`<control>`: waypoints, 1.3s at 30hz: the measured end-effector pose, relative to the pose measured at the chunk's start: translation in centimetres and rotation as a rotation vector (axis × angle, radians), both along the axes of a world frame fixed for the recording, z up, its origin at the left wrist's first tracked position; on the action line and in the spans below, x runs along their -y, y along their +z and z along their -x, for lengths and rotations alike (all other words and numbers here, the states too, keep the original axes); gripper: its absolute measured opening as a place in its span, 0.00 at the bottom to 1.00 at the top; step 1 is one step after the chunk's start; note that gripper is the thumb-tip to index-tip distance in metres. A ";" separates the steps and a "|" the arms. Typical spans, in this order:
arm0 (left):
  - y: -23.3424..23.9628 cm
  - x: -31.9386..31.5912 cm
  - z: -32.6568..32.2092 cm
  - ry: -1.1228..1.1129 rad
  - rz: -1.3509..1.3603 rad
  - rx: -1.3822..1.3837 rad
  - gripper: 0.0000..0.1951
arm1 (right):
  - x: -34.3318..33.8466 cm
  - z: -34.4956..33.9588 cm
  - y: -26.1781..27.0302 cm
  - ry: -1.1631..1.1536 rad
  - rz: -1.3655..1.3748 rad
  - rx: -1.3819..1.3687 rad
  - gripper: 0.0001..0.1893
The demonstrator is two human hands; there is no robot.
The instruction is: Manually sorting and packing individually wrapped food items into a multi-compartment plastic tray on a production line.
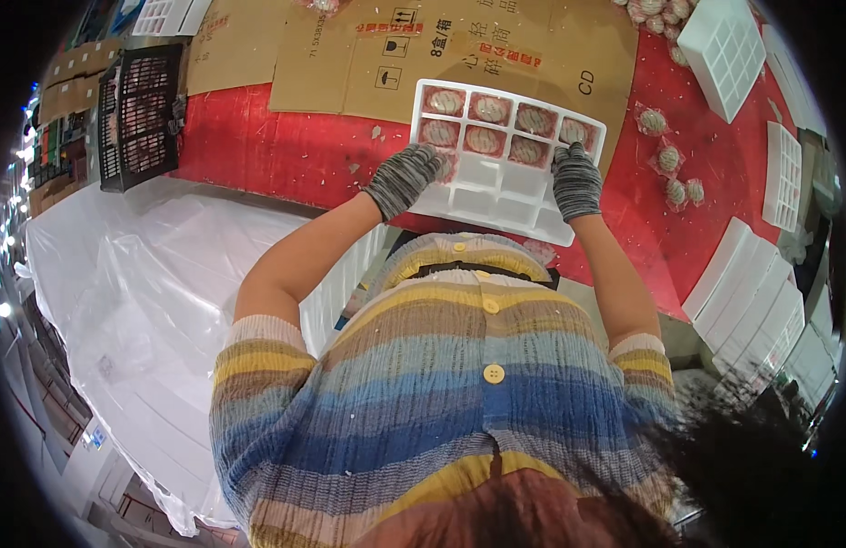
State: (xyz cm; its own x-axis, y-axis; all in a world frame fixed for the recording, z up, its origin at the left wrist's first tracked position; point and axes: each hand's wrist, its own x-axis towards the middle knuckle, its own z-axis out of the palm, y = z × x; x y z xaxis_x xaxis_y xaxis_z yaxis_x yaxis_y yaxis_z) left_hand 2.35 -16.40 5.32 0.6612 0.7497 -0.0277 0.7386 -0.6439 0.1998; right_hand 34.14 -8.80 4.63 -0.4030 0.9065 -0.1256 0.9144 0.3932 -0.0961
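Observation:
A white plastic compartment tray (499, 169) lies in front of me, overlapping flattened cardboard and a red surface. Round items in clear wrappers (484, 139) fill its two far rows, except that my right hand partly hides the right end. My left hand (407, 179), in a grey striped knit glove, is at the tray's left side, its fingertips on a wrapped item (446, 166) in the third row. My right hand (576, 179), gloved alike, is at the right side with its fingers at the second row's end compartment. The near compartments beside the hands show bare white plastic.
Flattened cardboard (313, 68) covers the far part of the red table surface (251, 147). A black plastic crate (140, 116) stands at left. Loose wrapped items (668, 159) lie at right, near stacked white trays (744, 294). Plastic sheeting (156, 274) covers something at near left.

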 end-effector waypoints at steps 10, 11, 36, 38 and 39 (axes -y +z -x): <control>-3.1 -0.5 0.2 0.064 0.039 -0.009 0.12 | -2.4 0.5 1.8 0.058 0.233 0.137 0.08; -4.5 -0.2 0.6 0.119 0.114 0.042 0.12 | -3.5 0.7 2.4 0.049 0.305 0.103 0.08; -4.0 -40.1 15.1 0.931 0.085 -0.017 0.17 | -18.8 4.5 3.6 0.075 0.287 -0.838 0.23; 0.3 -39.2 11.5 0.788 -0.036 -0.264 0.18 | -12.4 2.1 4.6 0.105 0.284 -0.704 0.24; 3.0 -37.8 9.7 0.804 0.010 -0.269 0.18 | -9.8 1.6 5.2 0.140 0.279 -0.609 0.23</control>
State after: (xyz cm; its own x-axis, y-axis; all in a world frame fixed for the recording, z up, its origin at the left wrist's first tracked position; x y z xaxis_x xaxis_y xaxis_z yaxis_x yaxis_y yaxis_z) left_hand -7.37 21.42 8.32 -0.1027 0.9878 -0.1168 0.9941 0.0979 -0.0458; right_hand 32.50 1.00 9.81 -0.5869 0.8074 -0.0605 0.6073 0.3896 -0.6924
